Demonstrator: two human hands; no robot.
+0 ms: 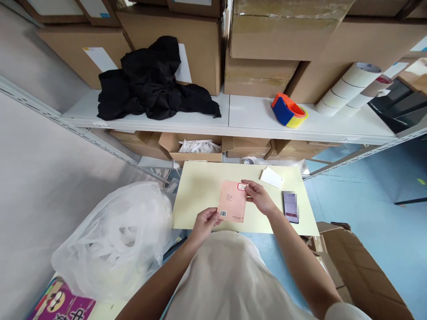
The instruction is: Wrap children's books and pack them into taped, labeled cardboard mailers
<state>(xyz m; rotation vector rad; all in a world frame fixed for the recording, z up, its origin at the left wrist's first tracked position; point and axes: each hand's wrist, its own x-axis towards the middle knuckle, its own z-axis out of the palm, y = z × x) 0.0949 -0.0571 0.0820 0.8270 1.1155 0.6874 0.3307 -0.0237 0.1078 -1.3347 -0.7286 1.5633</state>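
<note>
Above the pale yellow table [195, 189] I hold a pink booklet [230, 204] with small print and a barcode at its lower left. My left hand [205, 223] pinches its lower left edge between thumb and fingers. At the upper right corner my right hand [259, 195] grips it, beside a red-bordered white label [242, 186]. A small stack of white cards [271, 177] lies behind my right hand. To the right rests a phone [291, 207] with its screen lit and partly blurred out.
A shelf [243, 116] behind the table carries cartons [267, 40], black cloth [150, 84], a coloured tape dispenser [288, 110] and tape rolls [348, 89]. Below it sits an open box [196, 156] of white strips. A bulging clear plastic bag [116, 240] stands left; cardboard [360, 266] lies right.
</note>
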